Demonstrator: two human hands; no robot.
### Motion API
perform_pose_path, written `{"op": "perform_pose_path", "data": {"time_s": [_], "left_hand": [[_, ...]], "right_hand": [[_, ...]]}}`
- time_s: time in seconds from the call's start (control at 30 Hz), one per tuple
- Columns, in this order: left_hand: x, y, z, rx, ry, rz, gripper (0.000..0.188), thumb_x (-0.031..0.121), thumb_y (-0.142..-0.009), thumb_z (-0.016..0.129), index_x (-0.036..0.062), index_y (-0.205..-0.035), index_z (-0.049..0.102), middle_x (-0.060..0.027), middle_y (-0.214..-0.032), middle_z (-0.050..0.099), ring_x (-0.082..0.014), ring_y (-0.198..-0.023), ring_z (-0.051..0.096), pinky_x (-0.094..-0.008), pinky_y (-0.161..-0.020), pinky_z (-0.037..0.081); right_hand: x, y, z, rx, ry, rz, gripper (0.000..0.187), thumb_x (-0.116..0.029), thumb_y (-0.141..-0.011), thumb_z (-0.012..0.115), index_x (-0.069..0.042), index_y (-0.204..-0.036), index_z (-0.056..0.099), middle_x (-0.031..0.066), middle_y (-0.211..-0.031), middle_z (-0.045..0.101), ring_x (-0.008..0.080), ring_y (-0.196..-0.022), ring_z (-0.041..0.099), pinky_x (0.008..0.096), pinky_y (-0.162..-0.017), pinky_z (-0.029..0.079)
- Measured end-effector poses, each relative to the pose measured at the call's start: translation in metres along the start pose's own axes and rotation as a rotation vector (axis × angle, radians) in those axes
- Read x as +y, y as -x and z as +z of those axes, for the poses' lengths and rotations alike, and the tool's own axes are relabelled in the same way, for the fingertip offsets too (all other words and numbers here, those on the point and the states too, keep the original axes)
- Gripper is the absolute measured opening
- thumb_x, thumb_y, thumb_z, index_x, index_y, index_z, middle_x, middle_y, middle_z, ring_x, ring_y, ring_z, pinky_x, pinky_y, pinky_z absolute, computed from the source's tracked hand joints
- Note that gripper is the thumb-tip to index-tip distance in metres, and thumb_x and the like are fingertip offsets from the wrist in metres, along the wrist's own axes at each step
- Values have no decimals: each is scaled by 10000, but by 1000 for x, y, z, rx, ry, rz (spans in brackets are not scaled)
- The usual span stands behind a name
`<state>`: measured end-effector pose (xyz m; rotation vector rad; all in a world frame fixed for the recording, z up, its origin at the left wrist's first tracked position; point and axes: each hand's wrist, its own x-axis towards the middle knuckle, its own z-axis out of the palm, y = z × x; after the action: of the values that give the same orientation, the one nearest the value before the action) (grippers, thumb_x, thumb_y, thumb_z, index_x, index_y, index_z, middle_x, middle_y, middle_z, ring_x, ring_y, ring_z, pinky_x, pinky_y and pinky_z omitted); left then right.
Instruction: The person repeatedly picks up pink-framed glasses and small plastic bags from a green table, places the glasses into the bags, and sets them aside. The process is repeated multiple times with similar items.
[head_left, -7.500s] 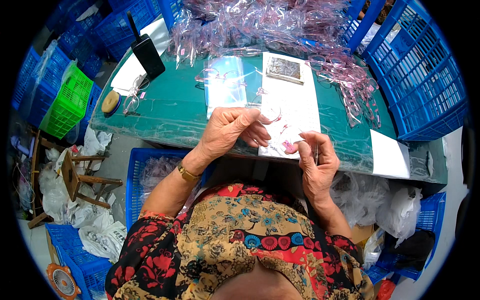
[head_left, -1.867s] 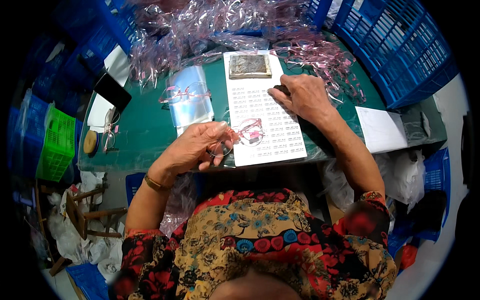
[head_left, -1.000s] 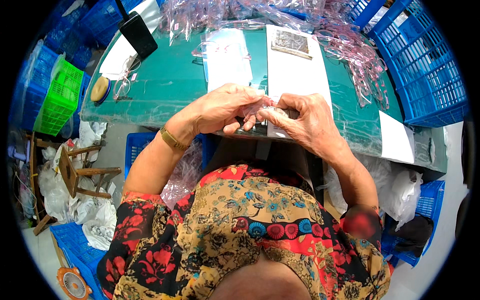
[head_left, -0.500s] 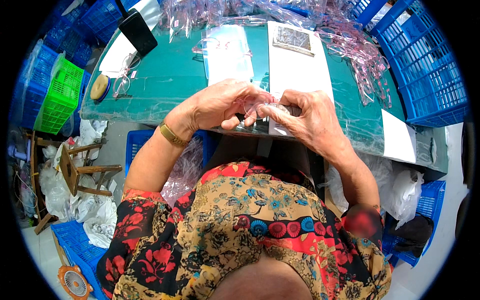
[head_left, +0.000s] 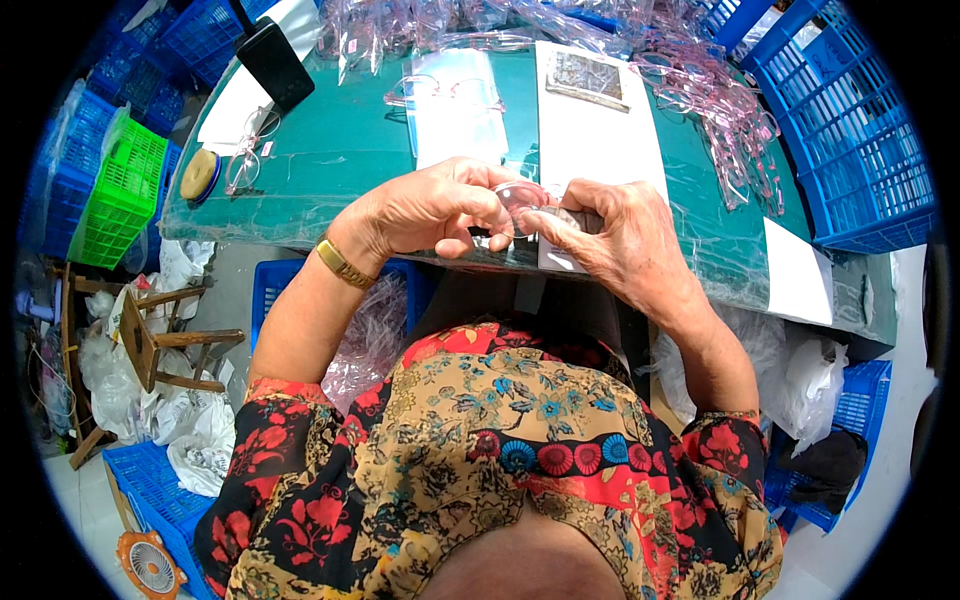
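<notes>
A pair of pink-framed eyeglasses [head_left: 520,196] is held between my two hands above the table's front edge. My left hand [head_left: 447,208] pinches one side of it, fingers curled around a clear lens. On the other side my right hand [head_left: 612,224] grips it with thumb and bent fingers, which hide much of the frame. Just beyond my hands, another pair of eyeglasses [head_left: 445,97] lies across a pale blue-white sheet [head_left: 455,135]. To the right of that, a small flat rectangular plate [head_left: 587,80] rests on a white sheet [head_left: 600,135].
Many pink eyeglasses [head_left: 735,130] lie heaped at the right, with plastic-bagged ones along the back. On the left are a black phone-like device [head_left: 275,65], a round tin [head_left: 200,176] and more eyeglasses [head_left: 243,170]. A blue crate [head_left: 850,130] bounds the right; a wooden stool [head_left: 150,340] stands lower left.
My left fingers have shifted on the eyeglasses, and the lens beside them now shows more fully, tilted up. My right hand stays nearly where it was.
</notes>
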<state>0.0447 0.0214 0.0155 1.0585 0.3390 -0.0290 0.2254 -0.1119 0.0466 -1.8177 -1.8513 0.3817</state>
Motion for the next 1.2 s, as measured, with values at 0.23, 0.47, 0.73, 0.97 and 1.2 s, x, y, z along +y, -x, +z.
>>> {"op": "perform_pose_path", "data": {"time_s": [0.23,0.47,0.73,0.97,1.2], "left_hand": [[2,1,4,58,14,-21,451,21,-838,574,-41,-1279,503,-83,-764,590,-34,-452,457,-137,-323,328],[2,2,6,93,63,-7,410,-7,-821,599,-94,-1217,532,-53,-925,582,-39,-520,452,-135,-321,295],[1,1,4,97,164,-24,302,32,-849,642,-57,-1134,599,18,-716,509,-8,-466,353,-139,-341,242],[7,11,16,158,0,32,392,69,-854,658,-10,-1222,549,-40,-848,589,-37,-488,456,-150,-333,302],[25,45,-17,773,-432,309,256,272,-907,631,28,-986,646,-33,-780,645,-33,-453,504,-153,-337,331]], "right_hand": [[0,2,-3,49,47,10,402,-416,-817,682,-21,-748,658,162,-584,600,321,-566,634,393,-537,491],[23,3,-19,189,-112,101,308,-326,-800,740,-52,-901,645,126,-656,634,202,-549,610,331,-527,479],[44,7,-11,-88,-708,212,239,-247,-877,679,-41,-997,659,2,-769,629,64,-686,568,229,-636,459],[43,4,-11,-132,-857,213,202,-208,-894,656,-15,-951,642,3,-752,617,67,-684,567,217,-660,459],[55,6,-16,85,-950,213,173,-178,-907,637,-6,-904,619,21,-733,612,75,-686,566,222,-657,449]]}}
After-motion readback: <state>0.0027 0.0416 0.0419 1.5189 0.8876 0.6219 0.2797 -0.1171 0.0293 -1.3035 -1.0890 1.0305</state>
